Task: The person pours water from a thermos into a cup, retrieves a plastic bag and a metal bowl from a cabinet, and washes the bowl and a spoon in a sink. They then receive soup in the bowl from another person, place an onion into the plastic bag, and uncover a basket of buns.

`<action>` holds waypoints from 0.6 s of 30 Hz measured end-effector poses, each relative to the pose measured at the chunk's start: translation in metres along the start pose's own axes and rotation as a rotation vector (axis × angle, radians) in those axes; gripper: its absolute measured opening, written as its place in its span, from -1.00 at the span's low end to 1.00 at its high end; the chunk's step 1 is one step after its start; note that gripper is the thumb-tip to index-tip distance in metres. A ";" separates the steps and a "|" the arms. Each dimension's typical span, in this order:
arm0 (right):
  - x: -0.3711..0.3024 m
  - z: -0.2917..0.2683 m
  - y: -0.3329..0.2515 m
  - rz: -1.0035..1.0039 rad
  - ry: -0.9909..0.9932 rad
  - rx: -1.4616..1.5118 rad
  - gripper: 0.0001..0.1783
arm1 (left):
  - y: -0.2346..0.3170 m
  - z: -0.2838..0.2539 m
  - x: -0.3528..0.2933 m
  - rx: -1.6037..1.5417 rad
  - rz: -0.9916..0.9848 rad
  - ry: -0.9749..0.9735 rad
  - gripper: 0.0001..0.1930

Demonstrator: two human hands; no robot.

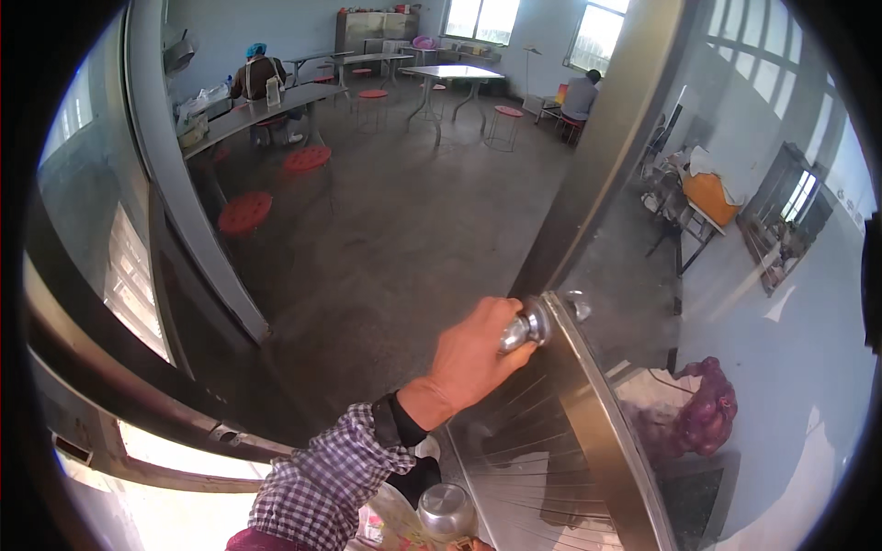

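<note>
My left hand reaches up from the lower edge in a checked sleeve with a dark cuff. Its fingers and thumb wrap around a round silver doorknob on the edge of a metal-framed door standing open at the right. At the bottom edge only a small bit of my right hand shows, right against a shiny round metal container. Most of that hand is cut off, so its grip is hidden. Patterned cloth or a bag lies beside the container, partly behind my left sleeve.
Beyond the doorway, a long table with red round stools runs along the left. One person sits there, another at the far right. A white-topped table stands mid-room. Through the glass hangs a purple net bag.
</note>
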State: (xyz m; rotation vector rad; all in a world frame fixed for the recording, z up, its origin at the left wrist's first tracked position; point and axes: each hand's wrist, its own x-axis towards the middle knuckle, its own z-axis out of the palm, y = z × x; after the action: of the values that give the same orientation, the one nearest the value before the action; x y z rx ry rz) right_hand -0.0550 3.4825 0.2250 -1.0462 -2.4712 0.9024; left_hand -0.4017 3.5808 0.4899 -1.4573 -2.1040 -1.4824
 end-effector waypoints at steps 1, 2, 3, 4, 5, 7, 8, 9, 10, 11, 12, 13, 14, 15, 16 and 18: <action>0.019 0.008 0.001 0.010 -0.028 0.005 -0.68 | -0.008 0.019 0.015 -0.032 0.046 -0.052 -0.50; 0.045 0.014 -0.003 0.030 -0.061 0.116 -0.68 | -0.016 0.036 0.031 -0.070 0.090 -0.094 -0.51; 0.070 0.022 0.014 0.046 -0.092 0.215 -0.67 | -0.025 0.069 0.031 -0.115 0.133 -0.122 -0.52; 0.103 0.025 0.015 0.042 -0.115 0.213 -0.67 | -0.031 0.091 0.040 -0.138 0.163 -0.175 -0.55; 0.135 0.019 0.004 0.037 -0.133 0.203 -0.68 | -0.029 0.107 0.055 -0.166 0.184 -0.230 -0.59; 0.192 -0.009 -0.013 0.039 -0.185 0.180 -0.70 | -0.009 0.141 0.077 -0.261 0.187 -0.324 -0.67; 0.224 -0.013 -0.018 0.058 -0.185 0.180 -0.70 | -0.007 0.157 0.079 -0.306 0.194 -0.375 -0.58; 0.259 -0.014 -0.022 0.072 -0.180 0.183 -0.69 | -0.016 0.173 0.075 -0.349 0.213 -0.429 -0.49; 0.293 -0.017 -0.026 0.103 -0.180 0.187 -0.69 | -0.013 0.181 0.085 -0.444 0.212 -0.522 -0.46; 0.325 -0.017 -0.034 0.142 -0.189 0.206 -0.68 | -0.010 0.180 0.097 -0.525 0.208 -0.605 -0.44; 0.358 -0.019 -0.040 0.193 -0.190 0.224 -0.68 | -0.007 0.183 0.109 -0.557 0.241 -0.591 -0.48; 0.396 -0.023 -0.047 0.257 -0.186 0.244 -0.67 | -0.005 0.190 0.122 -0.587 0.280 -0.575 -0.53; 0.430 -0.026 -0.055 0.328 -0.182 0.271 -0.66 | -0.005 0.193 0.134 -0.584 0.285 -0.569 -0.53; 0.465 -0.029 -0.059 0.393 -0.160 0.293 -0.66 | -0.008 0.201 0.140 -0.675 0.310 -0.668 -0.58; 0.499 -0.032 -0.067 0.449 -0.150 0.314 -0.65 | -0.011 0.205 0.146 -0.758 0.330 -0.768 -0.63; 0.567 -0.032 -0.085 0.430 -0.156 0.420 -0.66 | -0.035 0.220 0.171 -0.864 0.368 -0.929 -0.71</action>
State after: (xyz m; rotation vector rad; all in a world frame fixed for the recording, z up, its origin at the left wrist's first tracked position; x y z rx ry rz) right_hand -0.4727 3.8630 0.3256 -1.4098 -2.0541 1.6022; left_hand -0.4356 3.8587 0.4672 -3.1162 -1.2903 -1.8466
